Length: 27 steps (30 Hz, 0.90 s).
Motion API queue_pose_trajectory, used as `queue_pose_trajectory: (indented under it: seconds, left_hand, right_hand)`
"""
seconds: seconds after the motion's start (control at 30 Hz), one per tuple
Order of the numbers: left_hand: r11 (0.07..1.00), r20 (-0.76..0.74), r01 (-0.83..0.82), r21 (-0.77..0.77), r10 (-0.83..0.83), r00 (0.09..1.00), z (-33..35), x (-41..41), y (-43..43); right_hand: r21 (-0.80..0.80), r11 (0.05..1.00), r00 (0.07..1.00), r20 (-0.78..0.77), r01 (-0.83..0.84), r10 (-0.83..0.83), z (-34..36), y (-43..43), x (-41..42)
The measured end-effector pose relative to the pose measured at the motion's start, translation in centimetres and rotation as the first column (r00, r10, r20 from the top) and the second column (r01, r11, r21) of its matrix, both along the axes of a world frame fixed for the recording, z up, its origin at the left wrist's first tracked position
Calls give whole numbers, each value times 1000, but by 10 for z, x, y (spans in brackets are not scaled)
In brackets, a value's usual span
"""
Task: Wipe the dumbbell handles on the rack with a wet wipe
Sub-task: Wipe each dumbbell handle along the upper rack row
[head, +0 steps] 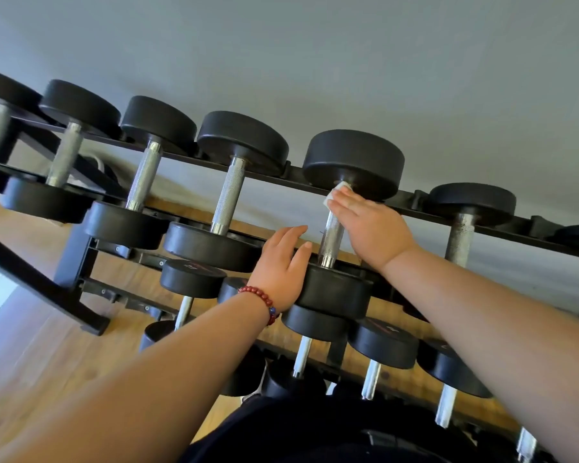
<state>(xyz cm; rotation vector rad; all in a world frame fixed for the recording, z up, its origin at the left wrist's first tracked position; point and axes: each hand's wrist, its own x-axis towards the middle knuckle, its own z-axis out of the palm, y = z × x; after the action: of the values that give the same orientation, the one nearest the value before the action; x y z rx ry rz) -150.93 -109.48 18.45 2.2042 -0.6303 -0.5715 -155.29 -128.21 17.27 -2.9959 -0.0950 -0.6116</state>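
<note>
A black rack (415,198) carries several black dumbbells with knurled steel handles on its top tier. My right hand (371,225) lies over the upper part of one handle (331,240), fingers wrapped round a white wet wipe (336,192) that peeks out at the fingertips beside the far weight head. My left hand (283,262), with a red bead bracelet at the wrist, rests with straight fingers against the near head (335,289) of that same dumbbell.
Neighbouring handles stand to the left (229,195) and right (460,238). Lower tiers hold smaller dumbbells (381,342). A grey wall rises behind the rack, and wooden floor (30,345) spreads at the lower left.
</note>
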Motion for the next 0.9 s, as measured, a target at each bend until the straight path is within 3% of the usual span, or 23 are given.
queue_pose_trajectory:
  seconds: [0.2, 0.33, 0.53, 0.7, 0.83, 0.9]
  left_hand:
    - [1000, 4, 10, 16, -10, 1000, -1, 1, -1]
    - [1000, 9, 17, 25, -17, 1000, -2, 1, -1]
    - [999, 9, 31, 40, -31, 999, -4, 3, -1]
    - [999, 7, 23, 41, -24, 1000, -4, 3, -1]
    - [999, 11, 25, 41, -26, 1000, -5, 3, -1]
    - [999, 4, 28, 44, -28, 1000, -5, 3, -1]
  right_hand:
    - [-8, 998, 997, -54, -56, 56, -5, 1, -15]
    - [-2, 998, 998, -21, 58, -58, 1, 1, 0]
    - [-30, 996, 994, -73, -84, 82, -6, -10, -16]
    - [78, 992, 993, -68, 100, -94, -6, -1, -6]
    - [-3, 993, 989, -84, -121, 120, -11, -3, -25]
    - [6, 994, 991, -72, -109, 109, -4, -16, -13]
